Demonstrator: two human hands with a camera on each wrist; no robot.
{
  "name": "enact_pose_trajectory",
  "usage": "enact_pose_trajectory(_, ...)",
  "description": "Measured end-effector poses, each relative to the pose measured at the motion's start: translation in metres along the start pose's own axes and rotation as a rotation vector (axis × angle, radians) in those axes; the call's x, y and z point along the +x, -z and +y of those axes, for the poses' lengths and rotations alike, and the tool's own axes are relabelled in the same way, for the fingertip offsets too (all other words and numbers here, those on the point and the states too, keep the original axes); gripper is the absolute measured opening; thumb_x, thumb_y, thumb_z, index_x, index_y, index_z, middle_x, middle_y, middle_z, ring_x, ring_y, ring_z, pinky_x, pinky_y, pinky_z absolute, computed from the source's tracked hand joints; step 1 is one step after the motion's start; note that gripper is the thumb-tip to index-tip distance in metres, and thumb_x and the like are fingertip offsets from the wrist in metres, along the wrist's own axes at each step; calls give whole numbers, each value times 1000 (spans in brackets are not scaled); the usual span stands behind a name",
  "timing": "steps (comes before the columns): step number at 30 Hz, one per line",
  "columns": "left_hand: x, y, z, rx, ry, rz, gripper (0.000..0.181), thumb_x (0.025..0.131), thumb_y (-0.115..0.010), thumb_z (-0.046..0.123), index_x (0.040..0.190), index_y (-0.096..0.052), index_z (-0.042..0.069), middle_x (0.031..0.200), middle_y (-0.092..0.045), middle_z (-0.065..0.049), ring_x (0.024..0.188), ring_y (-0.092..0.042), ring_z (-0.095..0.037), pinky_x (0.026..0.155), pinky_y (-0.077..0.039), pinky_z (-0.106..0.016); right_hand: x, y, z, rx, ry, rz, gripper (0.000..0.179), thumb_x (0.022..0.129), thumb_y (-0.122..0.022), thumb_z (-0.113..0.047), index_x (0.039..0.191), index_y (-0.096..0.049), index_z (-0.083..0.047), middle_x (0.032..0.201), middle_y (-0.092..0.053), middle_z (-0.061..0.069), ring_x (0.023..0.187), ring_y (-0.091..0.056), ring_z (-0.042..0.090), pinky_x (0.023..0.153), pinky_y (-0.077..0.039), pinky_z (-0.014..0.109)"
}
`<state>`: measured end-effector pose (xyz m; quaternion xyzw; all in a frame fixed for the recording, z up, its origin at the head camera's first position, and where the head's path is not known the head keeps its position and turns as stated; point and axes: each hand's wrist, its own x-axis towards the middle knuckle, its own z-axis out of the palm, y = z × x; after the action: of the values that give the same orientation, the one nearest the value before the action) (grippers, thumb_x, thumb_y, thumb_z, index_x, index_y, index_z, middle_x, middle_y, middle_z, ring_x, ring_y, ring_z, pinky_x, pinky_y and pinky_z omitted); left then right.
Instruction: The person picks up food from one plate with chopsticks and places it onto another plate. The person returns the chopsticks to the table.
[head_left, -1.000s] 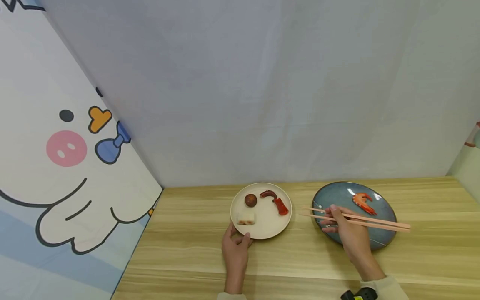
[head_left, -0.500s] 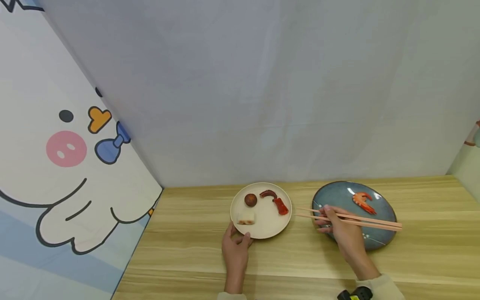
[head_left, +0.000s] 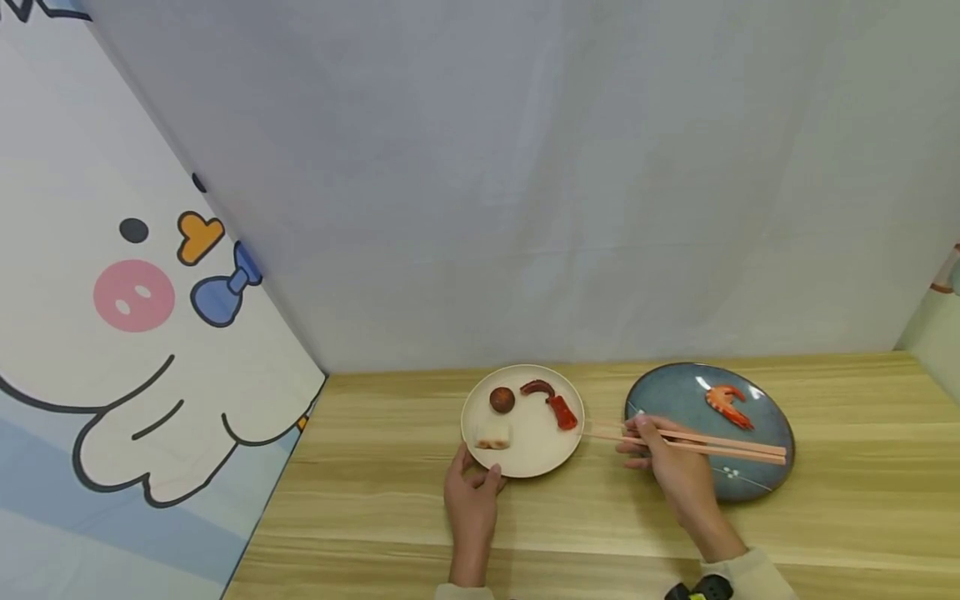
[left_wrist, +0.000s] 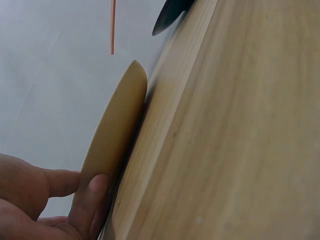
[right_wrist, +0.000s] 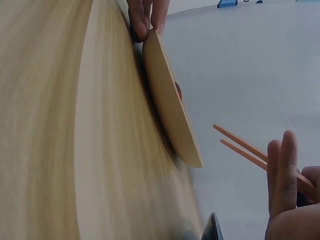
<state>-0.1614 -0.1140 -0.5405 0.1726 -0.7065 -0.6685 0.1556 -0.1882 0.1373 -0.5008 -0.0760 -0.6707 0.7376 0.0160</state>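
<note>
My left hand (head_left: 471, 493) grips the near-left rim of a round cream plate (head_left: 536, 457), its thumb at the edge and a finger against the underside in the left wrist view. On that plate lie a brown ball (head_left: 502, 400), a white block (head_left: 492, 437) with browned marks, and a curved dark-red piece (head_left: 537, 387) touching or joined to a bright red one (head_left: 562, 413). My right hand (head_left: 681, 479) holds a pair of pale orange chopsticks (head_left: 738, 447), tips slightly apart with nothing between them, beside the cream plate's right rim. In the right wrist view the chopsticks (right_wrist: 245, 145) are raised above the plate.
A blue-grey plate (head_left: 757, 479) stands to the right, partly behind my right hand, with an orange shrimp (head_left: 727, 406) on it. The wooden table (head_left: 375, 500) meets a grey cloth backdrop (head_left: 525, 208). A cartoon-printed panel (head_left: 150, 375) stands at the left.
My right hand has moved left with the chopsticks, bringing their tips from the gap between the plates to the cream plate's right rim. My left hand and the food have stayed in place.
</note>
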Motion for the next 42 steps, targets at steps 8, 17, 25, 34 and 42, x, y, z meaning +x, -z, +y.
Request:
enact_pose_trajectory(8,0,0,0,-16,4,-4,69,92,-66,-20,153,-33,-21,133,-54,-35,83,-70,-26,72,-68,-28,-3,-10,2,0,23,-23,39,113,-53,-14,127,-61,21,97,-76,6,78,-75,8,72,-69,34)
enact_pose_trajectory(17,0,0,-2,-18,0,-1,69,92,-67,-20,153,-34,-21,133,-53,-35,83,-69,-24,72,-68,-27,-5,-21,5,17,13,-40,36,113,-51,-11,126,-61,22,103,-74,19,78,-76,9,72,-70,33)
enact_pose_trajectory(25,0,1,-1,-5,1,5,69,91,-67,-20,152,-35,-21,132,-54,-35,81,-69,-22,71,-68,-27,-7,-31,9,28,32,-69,35,113,-51,-10,124,-62,21,103,-73,23,79,-77,12,71,-69,33)
enact_pose_trajectory(34,0,0,-2,-17,4,5,69,91,-67,-20,152,-34,-22,133,-53,-36,84,-69,-24,73,-68,-27,-8,-39,13,74,36,-75,31,111,-52,-6,120,-63,22,100,-74,24,82,-78,21,70,-70,35)
enact_pose_trajectory(42,0,0,-1,-21,5,7,69,91,-67,-20,152,-34,-22,133,-53,-36,83,-69,-23,72,-68,-27,-9,-46,15,98,19,-87,30,111,-53,-5,121,-62,22,99,-74,21,80,-77,18,72,-70,34)
